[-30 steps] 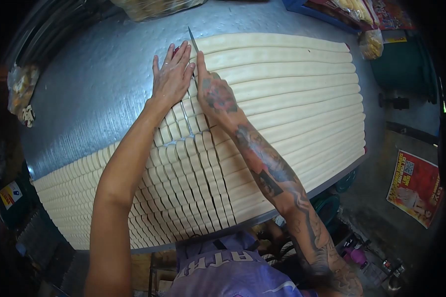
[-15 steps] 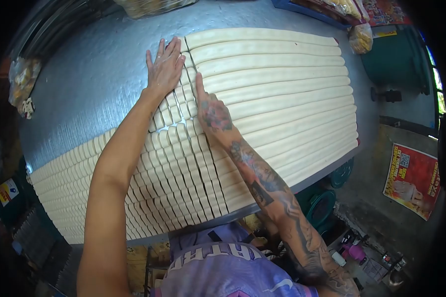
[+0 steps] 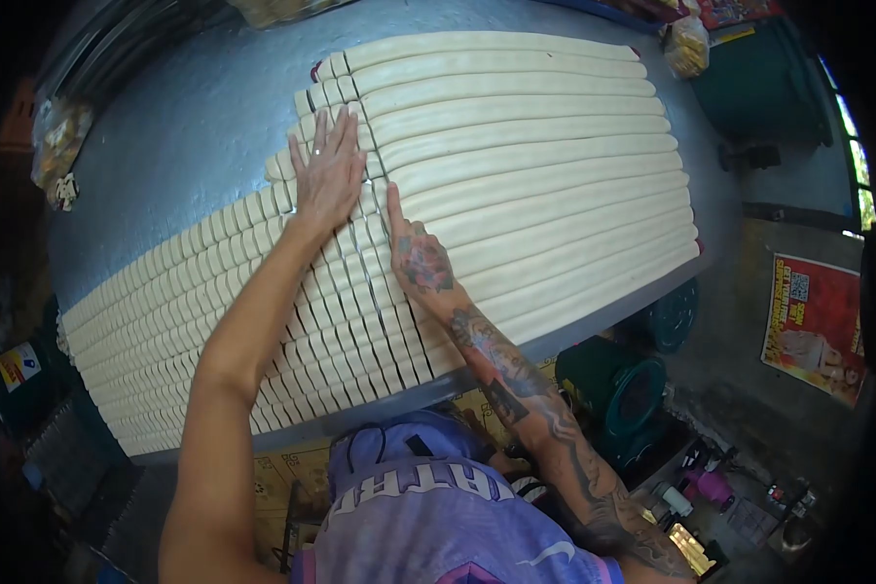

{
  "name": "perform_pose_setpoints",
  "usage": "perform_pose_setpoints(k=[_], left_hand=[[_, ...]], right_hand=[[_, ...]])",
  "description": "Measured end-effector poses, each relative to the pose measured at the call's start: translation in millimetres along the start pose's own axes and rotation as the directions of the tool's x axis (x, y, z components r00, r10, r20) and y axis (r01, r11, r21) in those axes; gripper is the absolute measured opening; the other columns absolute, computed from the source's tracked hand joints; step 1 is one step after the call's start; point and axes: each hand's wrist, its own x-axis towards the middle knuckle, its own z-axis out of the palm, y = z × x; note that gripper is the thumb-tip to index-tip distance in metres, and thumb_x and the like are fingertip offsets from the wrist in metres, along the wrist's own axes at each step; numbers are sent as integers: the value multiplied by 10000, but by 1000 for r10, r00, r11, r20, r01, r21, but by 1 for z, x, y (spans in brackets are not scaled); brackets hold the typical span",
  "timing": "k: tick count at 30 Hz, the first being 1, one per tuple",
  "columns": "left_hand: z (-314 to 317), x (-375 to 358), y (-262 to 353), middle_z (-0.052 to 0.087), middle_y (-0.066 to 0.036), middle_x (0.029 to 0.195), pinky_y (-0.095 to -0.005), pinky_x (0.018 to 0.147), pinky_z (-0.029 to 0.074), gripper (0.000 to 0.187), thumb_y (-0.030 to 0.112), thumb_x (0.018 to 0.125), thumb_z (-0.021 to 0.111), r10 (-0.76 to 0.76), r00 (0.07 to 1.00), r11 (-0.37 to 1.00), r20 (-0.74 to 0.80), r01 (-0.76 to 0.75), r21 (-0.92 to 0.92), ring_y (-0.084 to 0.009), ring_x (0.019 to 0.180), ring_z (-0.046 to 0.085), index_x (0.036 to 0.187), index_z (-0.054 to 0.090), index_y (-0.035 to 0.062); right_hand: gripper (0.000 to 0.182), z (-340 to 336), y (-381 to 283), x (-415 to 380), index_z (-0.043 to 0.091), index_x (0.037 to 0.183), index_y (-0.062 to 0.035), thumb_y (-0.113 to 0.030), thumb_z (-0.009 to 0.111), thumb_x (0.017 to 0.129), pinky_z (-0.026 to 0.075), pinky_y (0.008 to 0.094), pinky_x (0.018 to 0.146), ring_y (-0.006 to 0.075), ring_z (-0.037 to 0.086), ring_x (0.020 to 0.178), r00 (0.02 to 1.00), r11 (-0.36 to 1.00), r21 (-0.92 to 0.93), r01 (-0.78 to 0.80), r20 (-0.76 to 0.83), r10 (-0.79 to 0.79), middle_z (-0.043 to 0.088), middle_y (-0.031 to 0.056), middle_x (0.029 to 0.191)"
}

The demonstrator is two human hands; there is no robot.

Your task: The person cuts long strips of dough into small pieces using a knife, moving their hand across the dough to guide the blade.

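Note:
Long pale dough rolls (image 3: pixel 545 156) lie side by side across the metal table (image 3: pixel 195 107). Their left part is cut into many short pieces (image 3: pixel 185 292), in rows down to the near edge. My left hand (image 3: pixel 331 180) rests flat on the cut pieces near the upper rows, fingers spread. Beside it, my right hand (image 3: pixel 420 255) lies at the cut line where the long rolls begin, index finger stretched forward and the other fingers curled. Whether anything is under the right palm is hidden.
Plastic bags with yellowish contents (image 3: pixel 688 47) sit at the far right, and another bag (image 3: pixel 63 141) hangs at the left. Green bins (image 3: pixel 608 384) stand below the table's right edge. A red poster (image 3: pixel 816 326) is on the right wall.
My left hand has moved down toward me over the cut pieces, uncovering the top rows. My right hand has also come a little nearer along the cut line. The view has shifted slightly.

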Motion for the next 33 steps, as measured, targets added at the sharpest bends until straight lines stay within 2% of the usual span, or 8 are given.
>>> perform_pose_setpoints(k=[6, 9, 14, 16, 18, 22, 28, 33], left_hand=[[11, -65, 35, 337, -59, 1806, -662, 1334, 109, 629, 348, 1148, 445, 40, 994, 999, 107, -42, 18, -297, 1676, 269, 1712, 375, 79], [9, -66, 38, 348, -67, 1801, -662, 1332, 101, 624, 342, 1152, 439, 28, 996, 999, 89, -30, 20, -308, 1677, 263, 1717, 369, 87], [-13, -119, 72, 299, -74, 1820, -665, 1336, 56, 641, 342, 1159, 423, -14, 999, 1000, 43, 15, -28, -343, 1698, 188, 1737, 319, 83], [0, -156, 88, 286, -66, 1825, -661, 1339, 62, 638, 335, 1159, 418, 45, 979, 998, 201, -36, -45, -328, 1699, 191, 1738, 316, 87], [3, -162, 92, 295, -66, 1821, -658, 1340, 73, 637, 333, 1157, 418, 58, 985, 998, 163, -56, -14, -319, 1695, 209, 1737, 320, 88], [1, -169, 96, 313, -77, 1813, -675, 1330, 90, 615, 308, 1162, 418, 56, 994, 998, 95, -55, -11, -321, 1686, 240, 1727, 336, 81], [-15, -267, 151, 291, -98, 1820, -700, 1314, 91, 655, 326, 1139, 460, 38, 959, 997, 281, -18, -75, -338, 1688, 235, 1731, 322, 80], [-7, -289, 168, 350, -72, 1798, -677, 1320, 91, 687, 331, 1107, 509, 23, 997, 1000, 74, -24, 16, -297, 1676, 279, 1726, 350, 81]], right_hand=[[901, 3, 0, -34, 144, 1739, 63, 2, 562, 943, 577, 347, 753, 257, 662, 808, 999, 995, 94, -43, -10, 45, 660, 163, 896], [875, 15, -1, -90, 157, 1744, 44, 0, 549, 962, 578, 369, 751, 276, 664, 795, 1000, 995, -95, -5, 4, 6, 655, 178, 899], [936, 7, -6, -127, 141, 1749, 41, 15, 572, 919, 560, 367, 704, 274, 647, 784, 998, 983, 176, -43, -27, 49, 619, 173, 868], [973, 18, -4, -138, 124, 1750, 42, 36, 587, 894, 555, 364, 683, 266, 646, 777, 995, 988, 151, -22, -91, 36, 615, 166, 863], [919, 35, 2, -156, 144, 1767, -41, -24, 551, 943, 612, 471, 740, 362, 722, 792, 997, 994, 97, -53, -57, 59, 680, 232, 931], [915, 17, -10, -221, 142, 1762, -20, -18, 547, 942, 618, 475, 750, 368, 739, 809, 977, 971, 159, -180, 141, 158, 692, 240, 931], [928, 44, 1, -241, 153, 1745, 33, -40, 593, 931, 628, 447, 714, 346, 745, 806, 991, 999, 51, -6, -131, 13, 711, 263, 919], [955, 38, -10, -299, 175, 1760, -25, -69, 627, 920, 647, 430, 738, 323, 752, 810, 972, 975, -91, -203, 100, 212, 745, 233, 1055]])
